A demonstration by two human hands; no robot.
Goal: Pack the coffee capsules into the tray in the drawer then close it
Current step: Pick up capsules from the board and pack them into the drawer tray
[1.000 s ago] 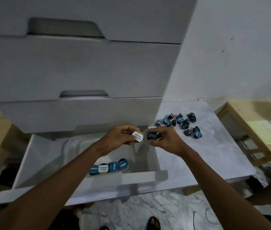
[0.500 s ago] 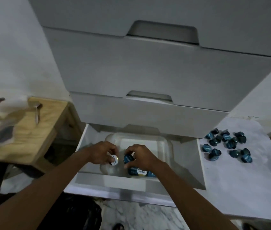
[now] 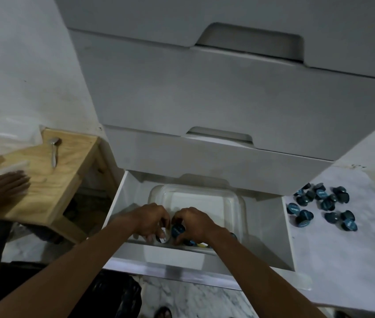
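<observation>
Fingers (image 3: pixel 164 222) of my left hand (image 3: pixel 150 220) pinch a white-lidded capsule (image 3: pixel 164 235); my right hand (image 3: pixel 194 222) pinches a round teal capsule (image 3: pixel 178 230) over the clear plastic tray (image 3: pixel 234 203).

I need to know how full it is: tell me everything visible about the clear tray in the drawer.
The clear tray is a rounded-corner rectangular tub, seemingly transparent plastic, sitting flat in the open bottom drawer. Its far part shows bare; capsules lie only along its near edge. The left hand and right hand reach into it, each holding a capsule.
</observation>
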